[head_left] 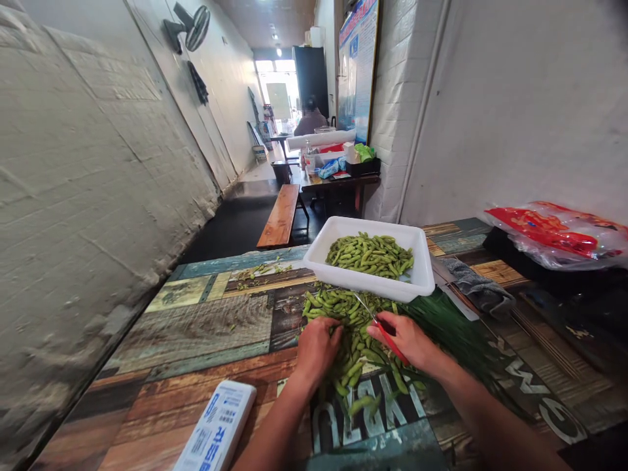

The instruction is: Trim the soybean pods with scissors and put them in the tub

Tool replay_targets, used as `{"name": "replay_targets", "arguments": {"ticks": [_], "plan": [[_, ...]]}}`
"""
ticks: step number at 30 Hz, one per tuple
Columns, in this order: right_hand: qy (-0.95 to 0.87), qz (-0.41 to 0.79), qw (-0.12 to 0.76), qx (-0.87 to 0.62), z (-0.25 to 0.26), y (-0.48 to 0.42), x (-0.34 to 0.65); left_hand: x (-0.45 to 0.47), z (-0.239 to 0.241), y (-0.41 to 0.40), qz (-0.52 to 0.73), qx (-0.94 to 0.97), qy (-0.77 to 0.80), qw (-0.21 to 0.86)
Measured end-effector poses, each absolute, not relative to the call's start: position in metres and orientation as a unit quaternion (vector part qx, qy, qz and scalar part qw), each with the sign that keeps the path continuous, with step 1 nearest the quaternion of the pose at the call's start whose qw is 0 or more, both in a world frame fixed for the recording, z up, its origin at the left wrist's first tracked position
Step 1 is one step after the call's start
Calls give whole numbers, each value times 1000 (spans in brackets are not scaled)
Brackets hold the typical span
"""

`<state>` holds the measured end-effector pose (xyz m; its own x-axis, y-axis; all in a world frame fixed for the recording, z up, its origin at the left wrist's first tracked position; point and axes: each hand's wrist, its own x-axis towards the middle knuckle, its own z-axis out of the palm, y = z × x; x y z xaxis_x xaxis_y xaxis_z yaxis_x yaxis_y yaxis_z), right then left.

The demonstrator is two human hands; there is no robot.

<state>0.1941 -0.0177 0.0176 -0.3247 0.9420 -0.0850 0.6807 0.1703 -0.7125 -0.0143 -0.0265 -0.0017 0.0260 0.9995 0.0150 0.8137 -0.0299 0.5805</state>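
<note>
Head view: two bare hands work over a loose heap of green soybean pods spread on the wood-patterned worktop, right in front of the person. The right hand has its fingers closed round the red handles of a pair of scissors, whose metal blades point forward and to the left, over the pods; how far apart the blades stand is too small to tell. The left hand is at the left edge of the heap, its fingers curled down among the pods, and I cannot tell whether they grip one.

Just beyond the heap sits a white plastic tub, with more pods lying inside it. Small green trimmings are scattered to the left of the tub. Long dark green leaves lie to the right of the heap, near a crumpled grey cloth. A red and clear plastic package rests farther right, and a white box with blue print lies near the left forearm. Farther back are an orange-brown wooden bench and a seated person
</note>
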Motion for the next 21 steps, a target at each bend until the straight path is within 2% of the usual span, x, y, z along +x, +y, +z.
{"name": "replay_targets", "arguments": {"ticks": [7,13,16,21], "plan": [[-747,320,177,-555,20,-19,194,-16,-4,-24,305,655,659,210],[-752,312,169,-556,17,-18,193,-21,-2,-24,180,697,675,160],[-753,312,170,-554,15,-18,193,-23,-1,-23,191,683,677,196],[-756,321,174,-544,13,-20,192,-23,0,-20,329,587,660,333]]}}
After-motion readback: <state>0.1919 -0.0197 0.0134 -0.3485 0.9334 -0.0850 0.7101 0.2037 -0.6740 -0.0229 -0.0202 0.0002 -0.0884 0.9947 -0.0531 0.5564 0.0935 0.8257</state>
